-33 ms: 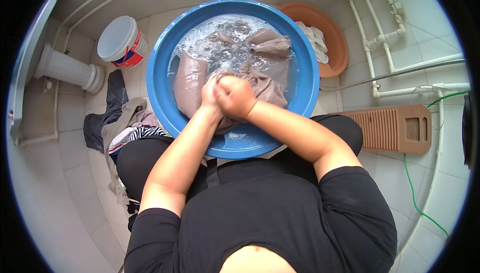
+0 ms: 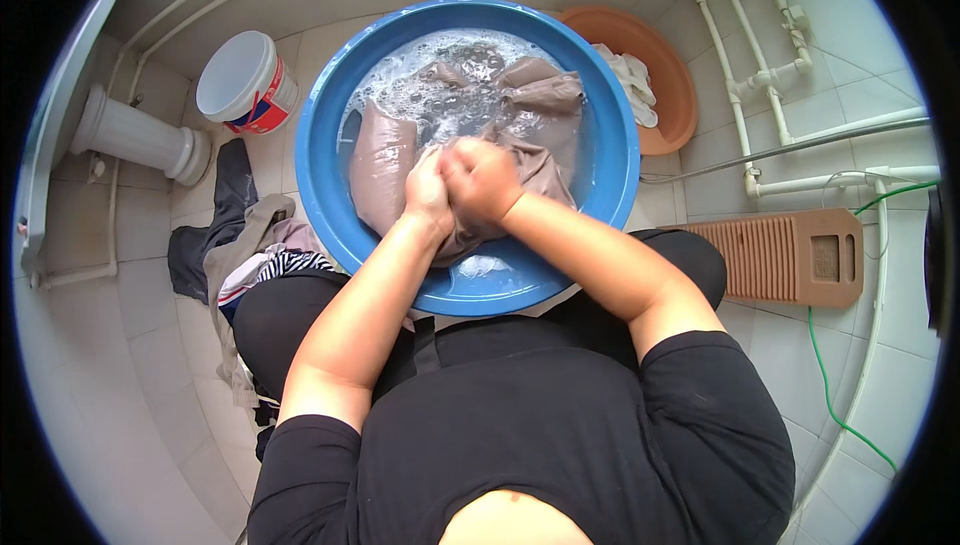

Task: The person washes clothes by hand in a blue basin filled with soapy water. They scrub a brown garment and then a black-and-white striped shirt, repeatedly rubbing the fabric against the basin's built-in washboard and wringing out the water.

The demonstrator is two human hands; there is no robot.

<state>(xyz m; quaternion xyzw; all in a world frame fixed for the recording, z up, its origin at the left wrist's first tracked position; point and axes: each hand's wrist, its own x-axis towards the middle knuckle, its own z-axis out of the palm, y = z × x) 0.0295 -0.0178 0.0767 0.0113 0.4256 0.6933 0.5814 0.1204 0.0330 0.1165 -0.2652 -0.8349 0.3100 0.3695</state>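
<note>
Gripping the same wet brown garment [image 2: 385, 160], the left hand [image 2: 428, 193] and the right hand [image 2: 482, 181] are pressed against each other at the middle of the frame, both closed into fists around a bunched part of the cloth. The garment lies in the blue basin [image 2: 320, 180], half under soapy water [image 2: 445, 80], with foam toward the upper part of the basin.

Compared with the other picture of this same instant, nothing has changed: hands, cloth and basin keep the same places. I judge therefore that the washing is in the middle of the work, the cloth soaked and the fists set as for rubbing, but not yet lifted or wrung.

Some things are hard to make out. The fingers are wrapped in the folds, so I cannot tell how much cloth each fist holds. The lower part of the garment is hidden under the wrists and the water. What kind of garment it is, I cannot say.

Around the basin: an orange basin [image 2: 675, 85] with a white cloth [image 2: 628, 75] at the upper right, partly covered by the blue rim; a brown washboard [image 2: 790, 257] at the right; a white bucket [image 2: 240, 75] at the upper left; a pile of clothes [image 2: 245, 250] at the left on the tiled floor [image 2: 110, 375].
</note>
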